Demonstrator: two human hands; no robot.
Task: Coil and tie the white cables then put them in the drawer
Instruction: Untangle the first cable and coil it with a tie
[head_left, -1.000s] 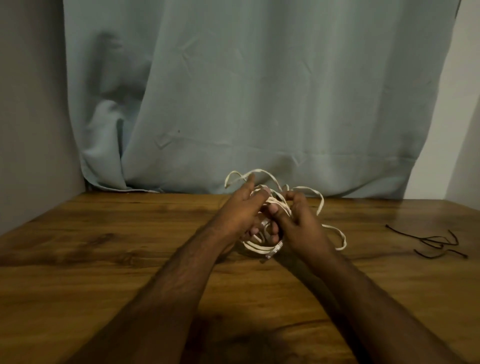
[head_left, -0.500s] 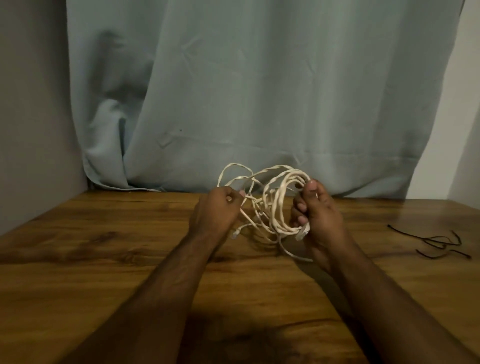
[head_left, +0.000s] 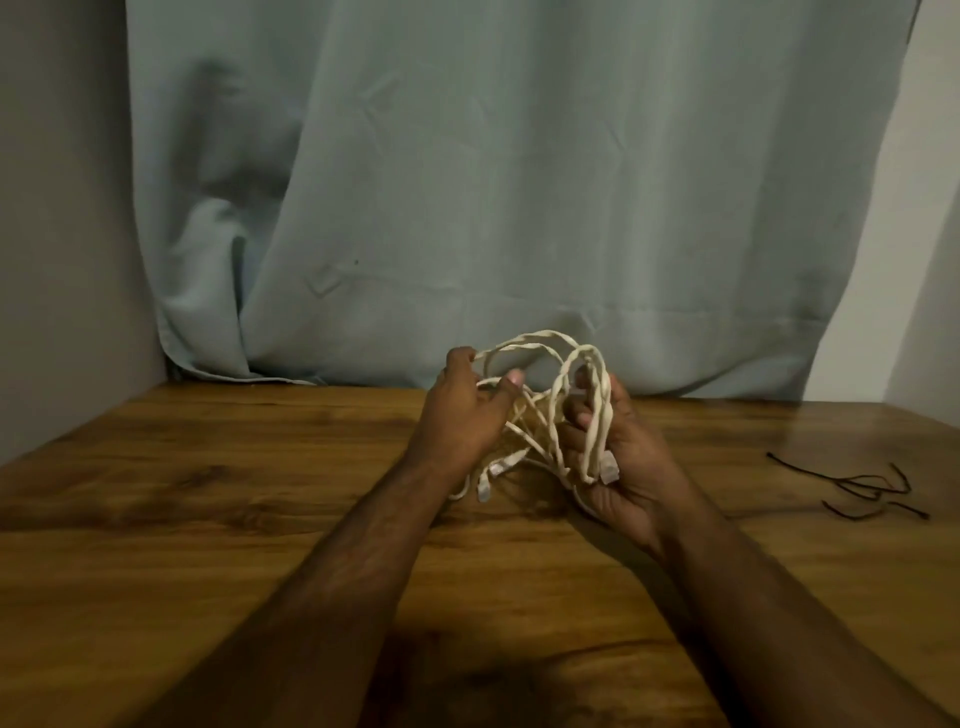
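A tangle of white cables (head_left: 545, 410) hangs between both hands, lifted just above the wooden table (head_left: 208, 493). My left hand (head_left: 462, 415) pinches loops at the upper left of the bundle. My right hand (head_left: 618, 457) grips several twisted strands, palm toward me, with a clear plug (head_left: 609, 474) against its fingers. Two more plugs (head_left: 493, 475) dangle below the left hand near the tabletop. No drawer is in view.
Thin dark ties (head_left: 862, 488) lie loose on the table at the right. A pale blue curtain (head_left: 519, 182) hangs behind the table, with a grey wall on the left and a white wall on the right.
Both hands have lifted the cables off the table and drawn apart. The right hand has turned palm-up with strands gathered in it, and the left hand has shifted to the upper loops.
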